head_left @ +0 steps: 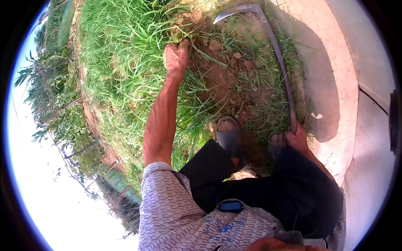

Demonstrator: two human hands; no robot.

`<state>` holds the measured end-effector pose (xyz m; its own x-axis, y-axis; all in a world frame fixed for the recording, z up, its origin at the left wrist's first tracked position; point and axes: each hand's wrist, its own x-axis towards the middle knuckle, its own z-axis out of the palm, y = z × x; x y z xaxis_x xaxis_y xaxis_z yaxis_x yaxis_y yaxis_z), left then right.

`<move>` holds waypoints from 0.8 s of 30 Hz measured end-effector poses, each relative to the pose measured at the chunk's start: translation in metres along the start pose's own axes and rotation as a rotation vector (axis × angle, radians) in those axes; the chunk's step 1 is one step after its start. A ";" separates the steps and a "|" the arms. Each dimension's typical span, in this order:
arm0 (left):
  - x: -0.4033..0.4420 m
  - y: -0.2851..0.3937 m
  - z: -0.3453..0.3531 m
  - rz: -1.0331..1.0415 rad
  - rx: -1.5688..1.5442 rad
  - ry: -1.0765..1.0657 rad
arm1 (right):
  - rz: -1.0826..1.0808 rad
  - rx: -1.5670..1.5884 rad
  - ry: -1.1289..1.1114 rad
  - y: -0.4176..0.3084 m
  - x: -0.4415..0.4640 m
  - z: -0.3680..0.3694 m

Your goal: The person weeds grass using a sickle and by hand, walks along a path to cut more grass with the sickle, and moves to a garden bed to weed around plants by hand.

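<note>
My left hand (176, 57) reaches forward into the tall green grass (125, 46), its fingers closed around some blades low near the soil. The fingertips are partly hidden. Close to my right knee, my right hand (297, 138) is wrapped round the lower end of a long-handled sickle (281, 62). The sickle's handle runs forward, away from me, and its curved blade (236, 10) points left over the ground beyond my left hand, apart from it. Between the hands lies brown soil (220, 79) with short and cut-looking grass scattered over it.
My sandalled feet (229, 136) stand on the bare soil. A pale concrete strip (341, 96) and a light wall (377, 138) run along the right, with a shadow on the strip. Shrubs (63, 96) and a dirt path edge line the far left.
</note>
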<state>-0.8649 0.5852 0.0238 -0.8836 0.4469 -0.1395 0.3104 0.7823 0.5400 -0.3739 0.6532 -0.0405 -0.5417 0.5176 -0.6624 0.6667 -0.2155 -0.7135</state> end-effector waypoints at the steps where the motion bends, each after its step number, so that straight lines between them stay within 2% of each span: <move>1: -0.005 0.007 -0.016 -0.072 0.097 -0.031 | 0.025 0.026 -0.017 -0.004 0.000 -0.001; 2: 0.024 -0.086 0.005 0.073 0.015 -0.091 | 0.046 0.050 -0.037 -0.006 -0.001 -0.001; 3: 0.017 -0.080 0.001 0.080 0.026 -0.083 | 0.038 0.062 -0.041 -0.006 0.001 0.002; 5: -0.029 -0.052 0.004 0.442 0.896 -0.145 | 0.014 -0.008 -0.010 -0.004 0.002 0.000; 7: -0.062 -0.031 0.013 0.467 0.731 -0.356 | -0.006 -0.032 -0.003 0.003 0.003 0.000; 9: -0.090 -0.020 0.016 0.676 0.562 -0.521 | -0.014 -0.053 0.003 0.006 0.001 0.001; 12: -0.106 -0.004 0.012 0.723 0.531 -0.643 | -0.009 -0.043 0.003 0.005 0.004 0.001; 13: -0.100 -0.008 0.013 0.723 0.532 -0.647 | 0.028 -0.021 -0.005 0.003 0.003 0.001; 15: -0.072 -0.027 0.013 0.438 0.581 -0.194 | 0.071 0.000 -0.014 0.004 0.002 0.001; 17: -0.041 -0.052 0.004 0.269 0.546 -0.045 | 0.053 -0.006 -0.027 0.005 0.002 0.000; 19: -0.019 -0.062 -0.006 0.355 0.630 -0.005 | 0.029 -0.016 -0.019 0.007 0.002 0.000; 21: -0.007 -0.065 -0.005 0.344 0.654 0.022 | 0.002 -0.024 -0.011 0.010 0.003 0.002; 23: 0.002 -0.061 -0.001 0.114 0.695 -0.063 | 0.020 -0.003 -0.002 0.015 0.004 0.002; 24: 0.008 -0.059 0.001 0.086 0.691 -0.089 | 0.028 -0.006 -0.001 0.017 0.002 0.001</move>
<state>-0.8901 0.5432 -0.0098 -0.8231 0.5304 -0.2031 0.5557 0.8259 -0.0952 -0.3640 0.6499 -0.0544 -0.5234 0.5102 -0.6824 0.6846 -0.2250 -0.6933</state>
